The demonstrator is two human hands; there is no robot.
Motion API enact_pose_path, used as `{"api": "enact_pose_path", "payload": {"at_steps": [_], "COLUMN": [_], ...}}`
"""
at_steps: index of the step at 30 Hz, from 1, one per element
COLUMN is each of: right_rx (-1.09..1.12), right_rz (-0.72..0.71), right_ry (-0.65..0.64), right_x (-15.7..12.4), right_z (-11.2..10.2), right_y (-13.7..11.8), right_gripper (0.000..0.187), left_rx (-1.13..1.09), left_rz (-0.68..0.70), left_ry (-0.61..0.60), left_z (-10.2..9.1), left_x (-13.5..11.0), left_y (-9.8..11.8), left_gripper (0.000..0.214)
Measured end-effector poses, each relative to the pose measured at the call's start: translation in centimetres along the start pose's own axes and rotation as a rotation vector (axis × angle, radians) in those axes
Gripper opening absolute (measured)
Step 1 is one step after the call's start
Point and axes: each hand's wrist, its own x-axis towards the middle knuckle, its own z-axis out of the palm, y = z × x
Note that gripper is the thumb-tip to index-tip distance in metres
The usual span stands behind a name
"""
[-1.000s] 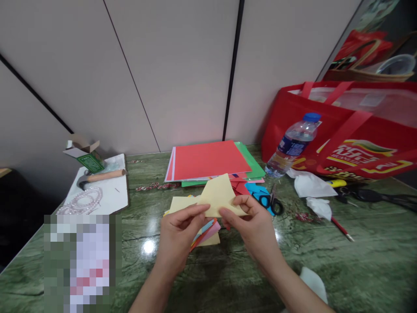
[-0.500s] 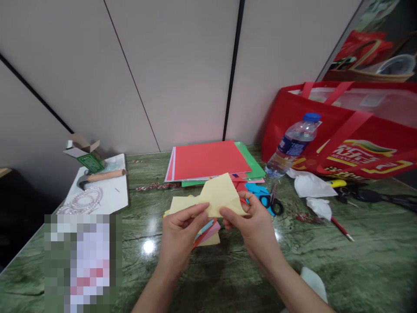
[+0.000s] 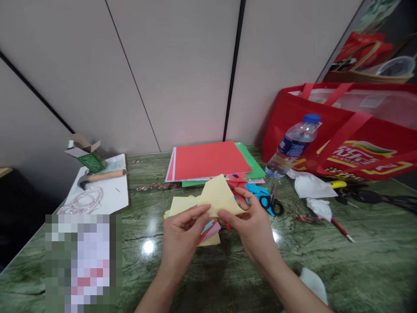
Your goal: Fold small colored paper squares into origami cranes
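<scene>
1. My left hand pinches the lower left edge of a folded yellow paper between thumb and forefinger.
2. My right hand grips the paper's lower right part, thumb in front, fingers partly hidden behind it.
3. The yellow paper is in front of me, above the green table, its narrower end pointing away.
4. Coloured paper pieces lie beneath my hands, partly hidden.
5. To the right, black-handled scissors rest beside blue paper.
6. To the left, a white board carries a hammer and a beaded strand.
7. Beyond the yellow paper lies a red sheet atop a stack.
8. A bottle stands before a red bag.
9. A panelled wall forms the background.
</scene>
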Motion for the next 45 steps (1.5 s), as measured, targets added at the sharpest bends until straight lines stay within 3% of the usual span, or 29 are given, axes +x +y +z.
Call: {"api": "enact_pose_path", "payload": {"at_steps": [6, 13, 24, 40, 45], "right_rx": [0.121, 0.179, 0.167, 0.176, 0.142], "right_rz": [0.137, 0.19, 0.189, 0.189, 0.151], "right_ry": [-0.029, -0.204, -0.183, -0.144, -0.066], "right_x": [-0.1, -0.5, -0.8, -0.5, 0.0], "right_z": [0.3, 0.7, 1.1, 0.6, 0.2], "right_y": [0.2, 0.2, 0.2, 0.5, 0.5], "right_gripper": [0.075, 0.05, 0.036, 0.027, 0.029], "left_rx": [-0.005, 0.042, 0.072, -0.024, -0.057], "left_rz": [0.06, 0.114, 0.166, -0.006, -0.005], "left_ry": [0.053, 0.057, 0.02, 0.057, 0.095], "left_z": [0.1, 0.6, 0.9, 0.5, 0.4], "left_x": [0.0, -0.4, -0.6, -0.1, 0.1], "left_y": [-0.1, 0.4, 0.2, -0.6, -0.6], "left_gripper": [0.014, 0.014, 0.017, 0.02, 0.021]}}
